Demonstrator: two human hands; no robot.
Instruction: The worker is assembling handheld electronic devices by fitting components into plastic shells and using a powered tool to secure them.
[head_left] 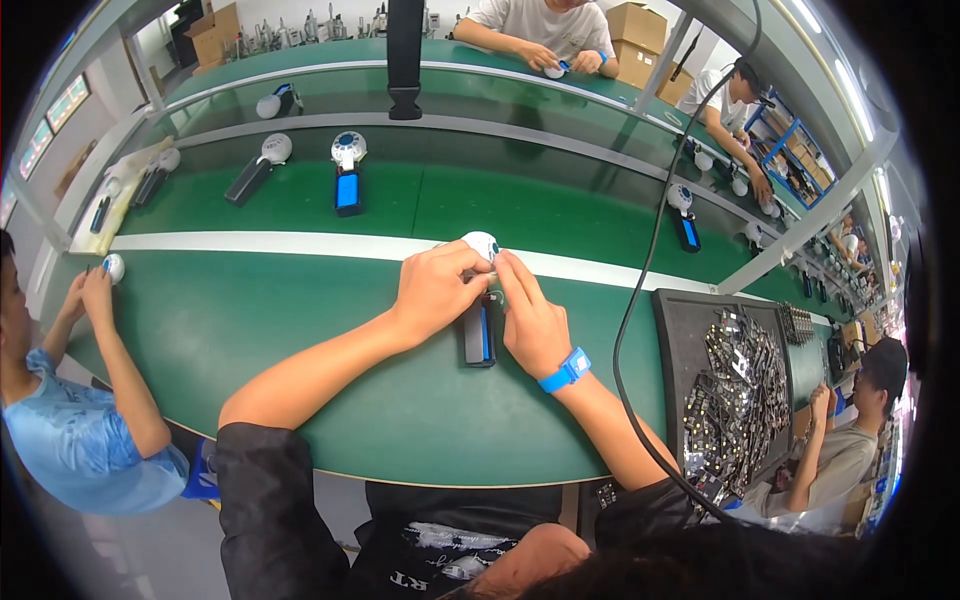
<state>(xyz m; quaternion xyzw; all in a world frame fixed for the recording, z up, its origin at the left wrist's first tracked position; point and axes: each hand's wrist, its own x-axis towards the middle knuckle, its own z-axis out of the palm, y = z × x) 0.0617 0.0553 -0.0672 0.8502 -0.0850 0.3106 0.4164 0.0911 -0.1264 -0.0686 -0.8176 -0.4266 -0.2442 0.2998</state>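
Wristband [566, 370], blue, sits just behind our right hand [537, 325]. To that hand's left, a dark device body [477, 340] lies on the green bench [380, 410]. Slightly farther, our left hand [435, 290] grips a round white head [480, 242] with closed fingertips; whether the right pinches it too, we cannot tell. Past a white strip [300, 243], we see a similar device [348, 190] and, farthest, a co-worker [545, 30].

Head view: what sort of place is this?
Likely an electronics assembly workshop: the held round-headed device has look-alikes along the green worktops, a black tray holds heaped small parts, and co-workers are nearby.
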